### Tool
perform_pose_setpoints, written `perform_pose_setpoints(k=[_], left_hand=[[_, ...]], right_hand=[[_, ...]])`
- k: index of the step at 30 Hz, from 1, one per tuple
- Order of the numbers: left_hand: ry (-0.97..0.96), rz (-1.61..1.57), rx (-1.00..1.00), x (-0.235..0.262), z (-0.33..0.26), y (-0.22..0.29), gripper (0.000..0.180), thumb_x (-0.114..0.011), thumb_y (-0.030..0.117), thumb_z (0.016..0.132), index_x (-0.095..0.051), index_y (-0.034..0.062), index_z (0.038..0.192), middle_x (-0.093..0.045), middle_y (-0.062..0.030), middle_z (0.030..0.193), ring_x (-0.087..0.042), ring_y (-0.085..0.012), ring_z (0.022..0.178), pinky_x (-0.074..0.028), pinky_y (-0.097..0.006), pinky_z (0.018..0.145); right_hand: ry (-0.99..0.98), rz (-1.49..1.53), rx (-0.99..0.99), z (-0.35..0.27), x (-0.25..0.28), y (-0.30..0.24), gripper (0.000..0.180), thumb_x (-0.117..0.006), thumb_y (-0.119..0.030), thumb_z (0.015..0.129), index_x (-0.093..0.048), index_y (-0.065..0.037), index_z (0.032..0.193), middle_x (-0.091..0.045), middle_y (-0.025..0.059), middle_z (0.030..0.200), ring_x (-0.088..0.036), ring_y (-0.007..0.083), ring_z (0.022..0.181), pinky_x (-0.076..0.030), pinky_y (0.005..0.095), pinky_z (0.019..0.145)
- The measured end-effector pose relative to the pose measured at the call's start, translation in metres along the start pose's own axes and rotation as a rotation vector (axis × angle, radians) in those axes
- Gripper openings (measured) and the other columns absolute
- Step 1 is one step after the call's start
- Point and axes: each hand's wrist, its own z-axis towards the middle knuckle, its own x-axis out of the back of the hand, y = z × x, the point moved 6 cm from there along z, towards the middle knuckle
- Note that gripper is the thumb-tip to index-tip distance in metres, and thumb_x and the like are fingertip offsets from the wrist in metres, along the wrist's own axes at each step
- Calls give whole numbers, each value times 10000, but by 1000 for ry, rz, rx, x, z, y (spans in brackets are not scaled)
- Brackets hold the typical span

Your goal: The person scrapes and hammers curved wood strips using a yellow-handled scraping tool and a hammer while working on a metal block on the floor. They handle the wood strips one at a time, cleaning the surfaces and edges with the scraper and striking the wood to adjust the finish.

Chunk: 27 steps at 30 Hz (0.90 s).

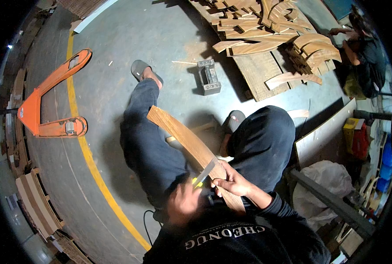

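Note:
A long, slightly curved wooden piece [185, 138] lies slanting over my lap, its far end between my knees. My right hand [235, 180] is closed round its near part, thumb on top. My left hand [183, 202] is smeared by motion beside it and grips a flat metal-bladed tool [208, 169] with yellow at its handle. The blade lies across the wood, just by my right fingers. Whether it is a knife or a scraper I cannot make out.
Many curved wooden pieces [257, 46] lie heaped on a low wooden platform [259, 79] at the far right. A dark metal weight [209, 78] stands beyond my feet. An orange pallet jack [31, 112] is at left. Another person [365, 57] sits at far right, above a plastic bag [321, 187].

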Motion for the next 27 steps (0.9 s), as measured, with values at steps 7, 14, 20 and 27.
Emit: perform_pose_setpoints(k=[7, 14, 20, 27], left_hand=[[-62, 46, 30, 4, 23, 13, 407, -628, 312, 864, -540, 50, 1163, -572, -160, 877, -616, -354, 770, -510, -412, 642], [-12, 8, 41, 5, -3, -4, 417, -656, 275, 832, -555, 50, 1168, -583, -159, 895, -618, -358, 787, -512, -406, 654], [-62, -54, 106, 0, 20, 10, 375, -618, 281, 876, -543, 50, 1161, -585, -198, 931, -611, -389, 829, -499, -448, 688], [93, -135, 116, 20, -8, -29, 365, -643, 237, 852, -560, 32, 1143, -597, -183, 927, -617, -368, 840, -502, -429, 709]], right_hand=[[40, 22, 27, 4, 2, -7, 590, -530, 34, 900, -243, -103, 1397, -567, 66, 868, -576, 132, 613, -494, 269, 568], [40, -5, 12, 3, 1, -3, 577, -540, 21, 899, -249, -95, 1383, -565, 76, 865, -582, 139, 611, -491, 273, 561], [32, -33, -2, 2, 7, 0, 616, -532, 13, 916, -202, -112, 1421, -565, 74, 884, -585, 130, 622, -502, 262, 575], [-7, -17, 21, 3, 1, -3, 594, -525, -2, 935, -201, -117, 1420, -579, 78, 898, -592, 129, 656, -516, 267, 600]])
